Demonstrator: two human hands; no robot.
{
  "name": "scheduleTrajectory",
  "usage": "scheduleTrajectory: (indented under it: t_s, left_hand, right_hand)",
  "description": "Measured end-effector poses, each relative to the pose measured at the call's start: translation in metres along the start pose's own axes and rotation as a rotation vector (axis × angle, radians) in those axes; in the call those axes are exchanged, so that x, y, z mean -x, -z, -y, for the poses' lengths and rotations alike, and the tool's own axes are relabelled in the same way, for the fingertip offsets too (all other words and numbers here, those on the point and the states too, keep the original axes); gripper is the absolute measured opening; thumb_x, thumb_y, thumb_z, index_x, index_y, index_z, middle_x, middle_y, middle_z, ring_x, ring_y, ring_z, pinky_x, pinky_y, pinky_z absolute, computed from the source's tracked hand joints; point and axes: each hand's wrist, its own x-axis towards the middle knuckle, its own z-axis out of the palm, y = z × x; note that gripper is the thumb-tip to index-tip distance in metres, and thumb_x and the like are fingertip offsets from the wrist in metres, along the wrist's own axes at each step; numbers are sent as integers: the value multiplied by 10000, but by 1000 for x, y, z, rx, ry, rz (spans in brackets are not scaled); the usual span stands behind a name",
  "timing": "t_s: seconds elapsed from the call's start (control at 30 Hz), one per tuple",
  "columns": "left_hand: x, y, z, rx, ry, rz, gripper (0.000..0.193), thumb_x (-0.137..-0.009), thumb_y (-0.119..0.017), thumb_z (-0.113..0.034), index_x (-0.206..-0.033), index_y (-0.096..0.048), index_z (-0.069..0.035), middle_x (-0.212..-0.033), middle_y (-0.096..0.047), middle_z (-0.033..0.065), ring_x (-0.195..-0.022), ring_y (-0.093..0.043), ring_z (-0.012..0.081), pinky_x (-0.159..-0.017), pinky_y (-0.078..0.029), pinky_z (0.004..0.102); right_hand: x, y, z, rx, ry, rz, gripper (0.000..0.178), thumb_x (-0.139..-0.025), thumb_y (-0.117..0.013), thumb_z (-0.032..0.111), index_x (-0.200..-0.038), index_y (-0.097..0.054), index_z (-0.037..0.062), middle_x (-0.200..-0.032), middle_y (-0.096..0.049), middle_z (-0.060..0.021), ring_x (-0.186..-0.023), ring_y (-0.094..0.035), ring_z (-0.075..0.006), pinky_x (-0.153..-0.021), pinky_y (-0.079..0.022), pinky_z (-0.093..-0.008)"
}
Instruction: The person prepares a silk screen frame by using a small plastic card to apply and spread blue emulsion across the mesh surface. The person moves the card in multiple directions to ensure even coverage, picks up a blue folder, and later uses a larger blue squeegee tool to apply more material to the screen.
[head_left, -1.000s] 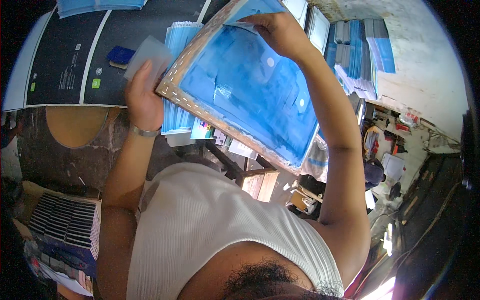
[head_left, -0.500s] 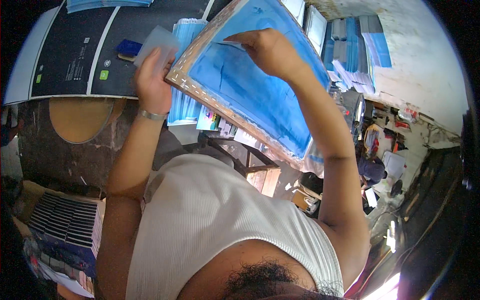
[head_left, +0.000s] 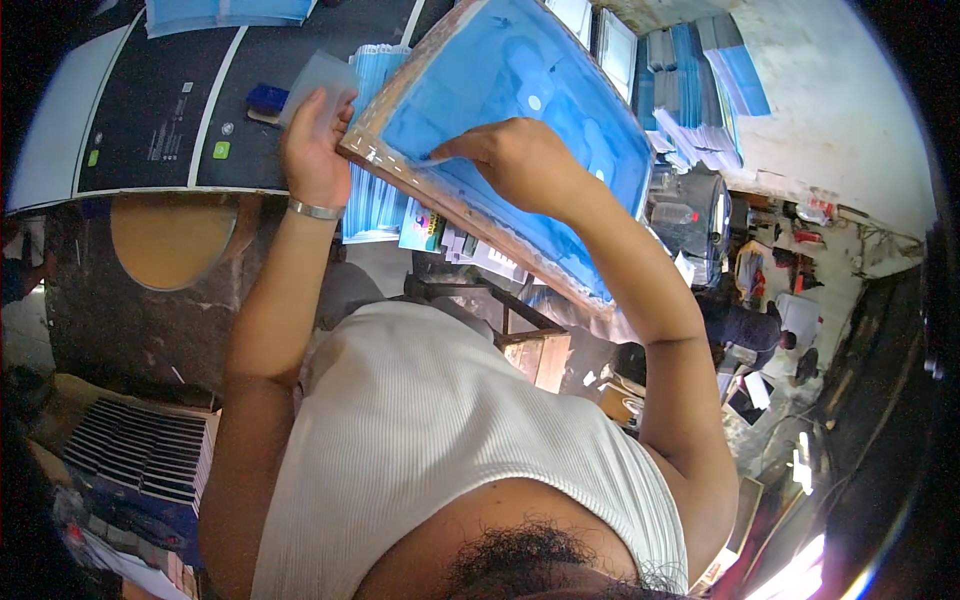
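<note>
A wooden-framed printing screen [head_left: 400, 178] with blue mesh leans up in front of me, its near edge lined with staples. My left hand [head_left: 318, 160] is closed on a translucent plastic piece [head_left: 325, 82], right beside the screen's left corner; whether its fingers also press on the frame I cannot tell. Over the mesh is my right hand [head_left: 520, 165], fingers drawn together and tips at the mesh by the near-left edge of the frame. Something pale and thin shows under those fingertips, too small to name. Lighter wet-looking patches spread over the far mesh.
Stacks of blue-and-white printed sheets [head_left: 372, 205] lie under the screen's left side, and more stacks [head_left: 690, 90] stand at the far right. On the black-topped table [head_left: 290, 60] sits a small dark blue block [head_left: 267, 98]. A wooden stand [head_left: 540, 355] is below. Another person [head_left: 745, 330] bends at right.
My right hand has come down the mesh toward the near-left edge. Pale patches now show farther up the mesh. The left hand keeps hold of the plastic piece.
</note>
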Motion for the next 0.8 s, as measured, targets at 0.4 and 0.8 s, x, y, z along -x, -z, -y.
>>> scheduleTrajectory:
  t_s: [0.4,0.8]
  left_hand:
    - [3,15,-6,-104,-47,40,319,-930,-533,-251,-1145,-563,-18,-1098,-631,134,-1058,-593,241,-950,-445,389]
    - [1,47,2,-429,-149,-97,502,-966,-484,-283,-1306,-366,67,-1254,-519,199,-1104,-562,285,-956,-473,398]
  right_hand:
    - [146,-15,-34,-1394,-467,-289,320,-874,-598,35,-1191,-619,-4,-1032,-704,-83,-863,-676,-132,-734,-548,-263]
    - [339,-72,-19,-1503,-721,-982,315,-843,-631,2,-1155,-604,-31,-1026,-705,-109,-860,-685,-150,-778,-562,-286]
